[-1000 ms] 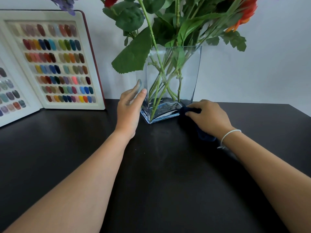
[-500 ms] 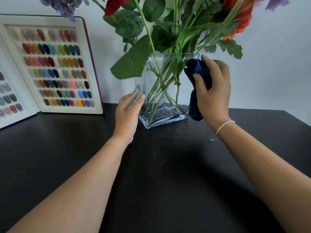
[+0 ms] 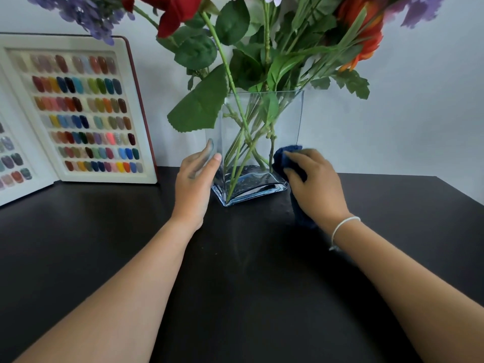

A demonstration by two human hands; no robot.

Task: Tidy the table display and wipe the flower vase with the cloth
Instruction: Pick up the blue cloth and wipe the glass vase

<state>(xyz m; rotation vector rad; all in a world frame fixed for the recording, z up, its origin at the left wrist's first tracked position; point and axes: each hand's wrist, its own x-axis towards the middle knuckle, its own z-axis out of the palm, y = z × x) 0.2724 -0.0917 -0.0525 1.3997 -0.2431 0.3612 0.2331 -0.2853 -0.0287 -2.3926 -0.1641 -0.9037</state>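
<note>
One vase (image 3: 262, 142), one cloth (image 3: 285, 159), two hands, perhaps seven stems (image 3: 245, 150).

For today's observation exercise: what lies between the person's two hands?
In the head view, the glass vase with green stems stands between the left hand and the right hand, which presses a blue cloth against it.

bare forearms, white string bracelet (image 3: 343, 226)

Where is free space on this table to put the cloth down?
The table is bare in front of the vase, between both forearms, and right of the right hand. Crowded: the back left, where the swatch board stands.
</note>
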